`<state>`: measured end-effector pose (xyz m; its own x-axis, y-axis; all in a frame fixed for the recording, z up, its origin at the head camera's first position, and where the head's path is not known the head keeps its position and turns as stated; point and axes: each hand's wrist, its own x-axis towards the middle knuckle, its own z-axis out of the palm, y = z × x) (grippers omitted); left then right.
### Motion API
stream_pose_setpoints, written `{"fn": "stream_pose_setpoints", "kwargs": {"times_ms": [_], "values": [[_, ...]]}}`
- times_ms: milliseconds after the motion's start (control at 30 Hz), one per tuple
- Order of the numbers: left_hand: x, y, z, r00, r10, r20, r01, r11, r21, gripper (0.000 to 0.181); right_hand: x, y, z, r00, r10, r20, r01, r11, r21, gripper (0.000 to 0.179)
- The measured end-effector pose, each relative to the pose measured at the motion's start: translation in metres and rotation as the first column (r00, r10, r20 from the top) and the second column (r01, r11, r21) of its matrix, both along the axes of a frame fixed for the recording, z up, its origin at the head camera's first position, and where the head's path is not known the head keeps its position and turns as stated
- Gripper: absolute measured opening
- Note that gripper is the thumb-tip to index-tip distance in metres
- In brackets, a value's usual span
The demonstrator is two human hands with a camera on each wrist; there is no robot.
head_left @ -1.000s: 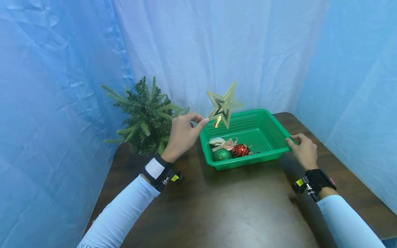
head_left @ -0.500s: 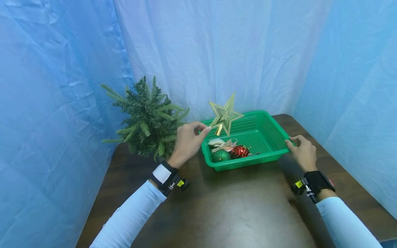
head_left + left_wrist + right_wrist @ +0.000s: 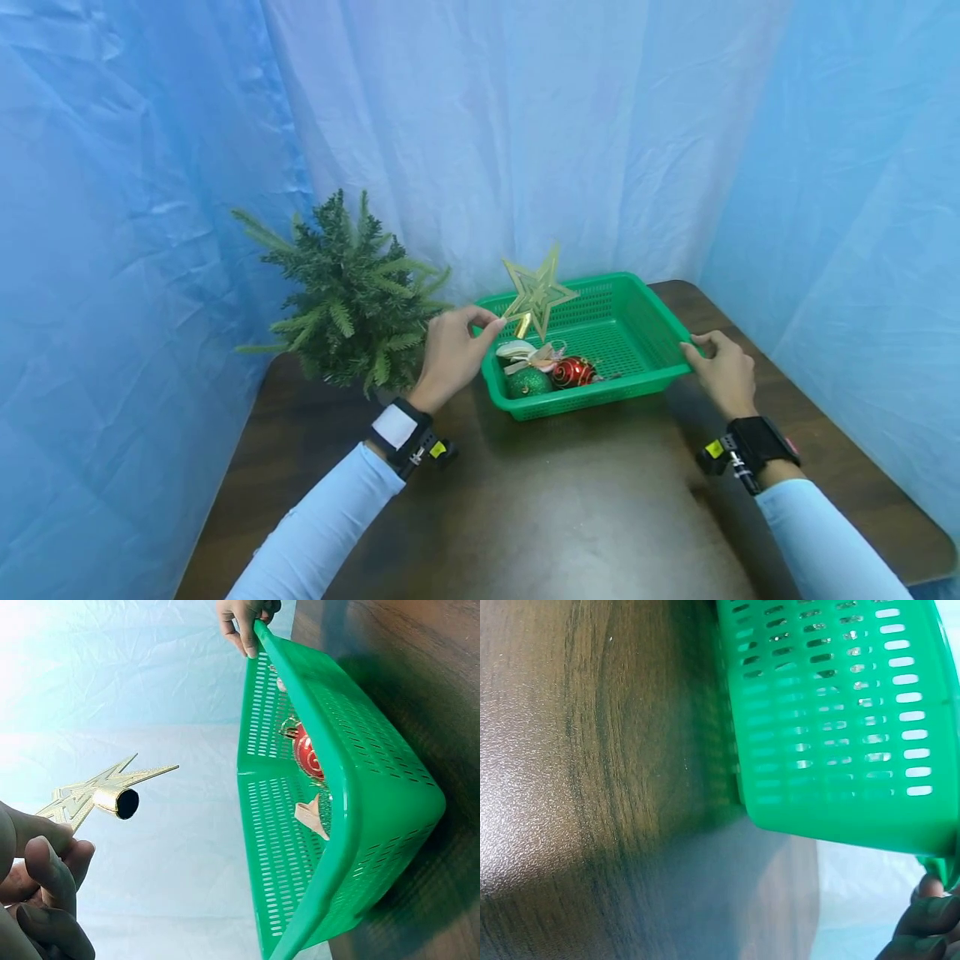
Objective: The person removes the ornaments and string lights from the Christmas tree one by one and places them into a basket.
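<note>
A gold star tree topper (image 3: pixel 537 293) is pinched by one point between the thumb and fingers of my left hand (image 3: pixel 457 346), above the left part of the green basket (image 3: pixel 652 379). In the left wrist view the topper's hollow gold socket (image 3: pixel 118 801) faces the basket. My right hand (image 3: pixel 726 372) grips the basket's right rim, its fingers (image 3: pixel 928 915) curled at the edge in the right wrist view. Inside the basket lie a red bauble (image 3: pixel 573 372) with gold swirls, a green glitter bauble (image 3: pixel 528 382) and a pale ribbon-like ornament (image 3: pixel 525 352).
A small artificial Christmas tree (image 3: pixel 348 300) stands at the table's back left, close to my left hand. The dark wooden table (image 3: pixel 570 500) runs in front of the basket. Light blue cloth (image 3: pixel 480 142) hangs behind and at both sides.
My left hand has come down with the star tree topper, bringing it lower over the basket. My right hand keeps its grip on the rim. The head view has shifted slightly.
</note>
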<state>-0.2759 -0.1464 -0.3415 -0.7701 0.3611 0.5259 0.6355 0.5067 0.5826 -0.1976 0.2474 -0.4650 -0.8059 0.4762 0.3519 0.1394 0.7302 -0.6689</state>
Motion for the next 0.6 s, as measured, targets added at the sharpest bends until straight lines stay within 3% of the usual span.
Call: {"fn": "stream_pose_setpoints", "kwargs": {"times_ms": [600], "values": [[-0.007, 0.020, -0.018, 0.999, -0.033, 0.027, 0.033, 0.999, -0.021, 0.019, 0.000, -0.001, -0.001, 1.000, -0.006, -0.007, 0.006, 1.000, -0.015, 0.041]]}}
